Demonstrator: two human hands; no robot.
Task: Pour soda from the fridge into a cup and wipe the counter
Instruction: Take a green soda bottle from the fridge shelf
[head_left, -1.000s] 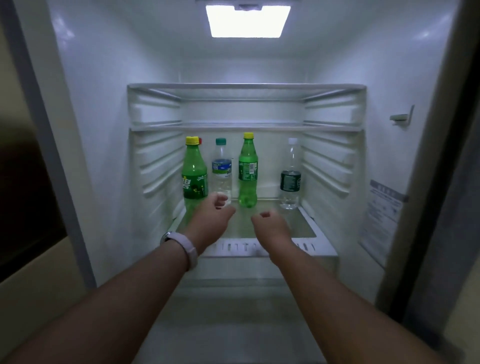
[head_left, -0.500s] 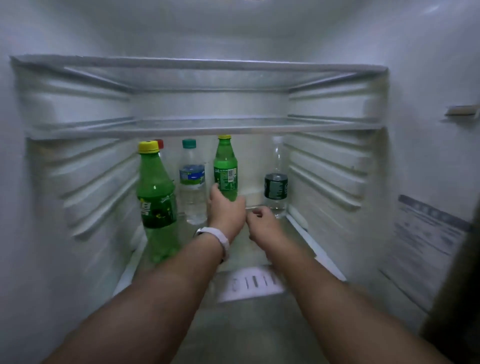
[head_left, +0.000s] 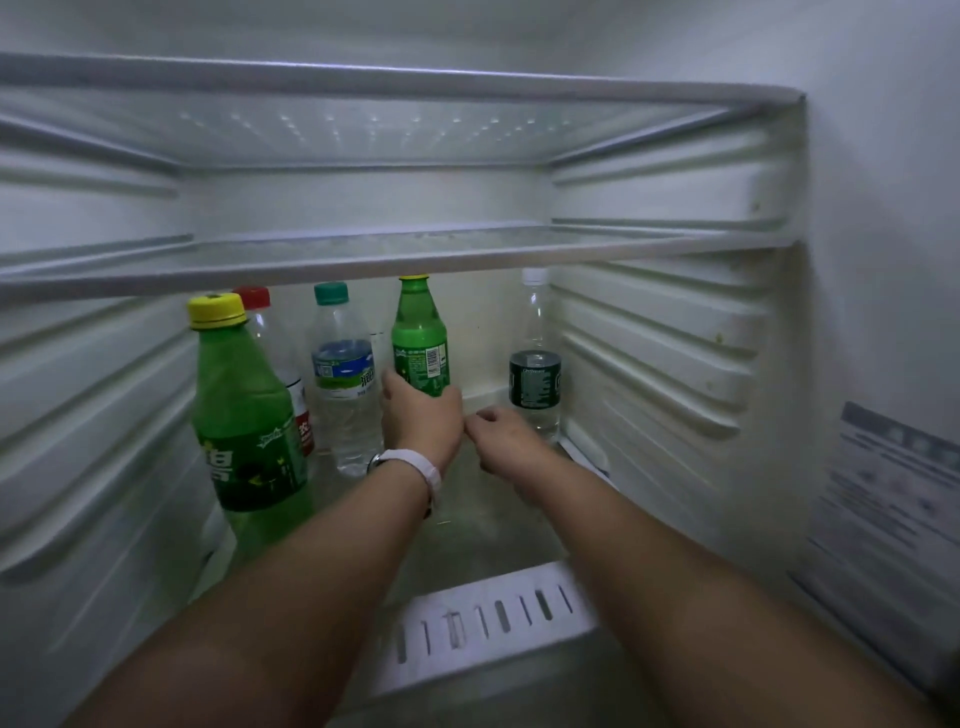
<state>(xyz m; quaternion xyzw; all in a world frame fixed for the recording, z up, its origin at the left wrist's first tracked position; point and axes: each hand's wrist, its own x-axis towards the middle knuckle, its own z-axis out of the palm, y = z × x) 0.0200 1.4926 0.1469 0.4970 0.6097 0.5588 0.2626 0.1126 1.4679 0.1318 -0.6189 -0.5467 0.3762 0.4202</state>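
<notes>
At the left hand (head_left: 423, 415), a green soda bottle (head_left: 420, 343), yellow cap; its wristband (head_left: 410, 465) white. Left of it, a clear water bottle (head_left: 344, 374), teal cap, blue label.

Both forearms are bare, no sleeves showing anywhere up to the bottom edge of the shot. Only thing worn is a watch (head_left: 410, 467) on the left wrist: pale, whitish-pink smooth band wrapping around, with a darker round case peeking out on the side of the wrist away from the right arm. No rings or gloves on either hand.
</notes>
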